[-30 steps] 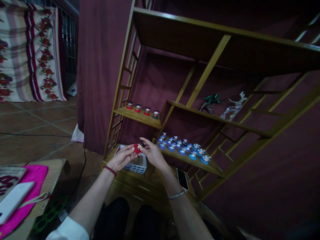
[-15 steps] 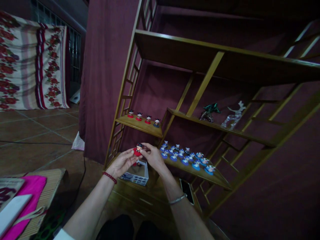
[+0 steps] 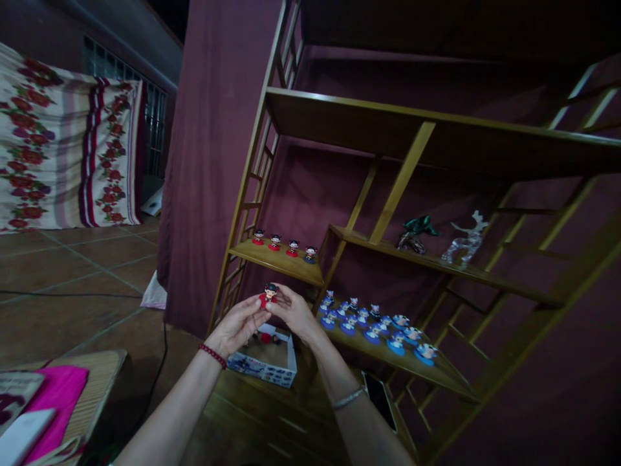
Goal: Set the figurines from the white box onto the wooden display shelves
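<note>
Between my two hands is a small figurine with black hair and a red base. The fingers of my left hand pinch it from the left, and those of my right hand pinch it from the right. Below my hands stands an open printed cardboard box, with something red and dark inside, partly hidden. Similar figurines stand in a row on the small upper-left shelf, beyond my hands. To the right, several blue-and-white figurines stand in rows on a lower shelf.
A dark green ornament and a clear deer figure stand on the middle-right shelf. A phone lies at lower right. At lower left, pink cloth and a white box lie on a woven-topped table. A cable crosses the floor.
The view has shifted, so the shelves sit lower in the picture. The figurine between my hands is now more upright and facing me. More of the box's inside shows.
</note>
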A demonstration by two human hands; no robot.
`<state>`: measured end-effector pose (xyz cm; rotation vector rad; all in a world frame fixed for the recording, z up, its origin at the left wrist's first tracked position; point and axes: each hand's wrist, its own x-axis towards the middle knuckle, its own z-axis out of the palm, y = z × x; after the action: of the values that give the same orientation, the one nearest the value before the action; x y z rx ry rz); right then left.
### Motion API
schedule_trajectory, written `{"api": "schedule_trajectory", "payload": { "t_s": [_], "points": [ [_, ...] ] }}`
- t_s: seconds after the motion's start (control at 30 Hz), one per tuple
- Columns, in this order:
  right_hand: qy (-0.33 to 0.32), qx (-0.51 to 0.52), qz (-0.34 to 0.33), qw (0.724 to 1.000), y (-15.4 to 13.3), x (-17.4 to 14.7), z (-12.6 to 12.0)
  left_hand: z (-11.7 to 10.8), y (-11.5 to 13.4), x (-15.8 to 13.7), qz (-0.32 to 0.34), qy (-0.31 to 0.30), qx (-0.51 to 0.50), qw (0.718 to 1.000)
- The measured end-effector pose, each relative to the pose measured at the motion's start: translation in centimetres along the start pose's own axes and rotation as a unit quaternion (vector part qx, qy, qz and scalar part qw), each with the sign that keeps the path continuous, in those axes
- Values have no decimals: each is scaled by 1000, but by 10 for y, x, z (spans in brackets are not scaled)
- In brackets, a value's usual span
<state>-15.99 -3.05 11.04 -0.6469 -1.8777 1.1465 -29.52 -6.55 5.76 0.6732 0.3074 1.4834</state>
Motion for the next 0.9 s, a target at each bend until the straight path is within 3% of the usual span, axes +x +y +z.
{"api": "schedule_trajectory", "payload": {
  "t_s": [0.27,0.9],
  "points": [
    [-16,22,-9,1000,1,13,4,3,16,6,-1,10,23,1000],
    [7,9,-14,1000,5,21,10,-2,23,15,-9,7,75,997]
  ]
}}
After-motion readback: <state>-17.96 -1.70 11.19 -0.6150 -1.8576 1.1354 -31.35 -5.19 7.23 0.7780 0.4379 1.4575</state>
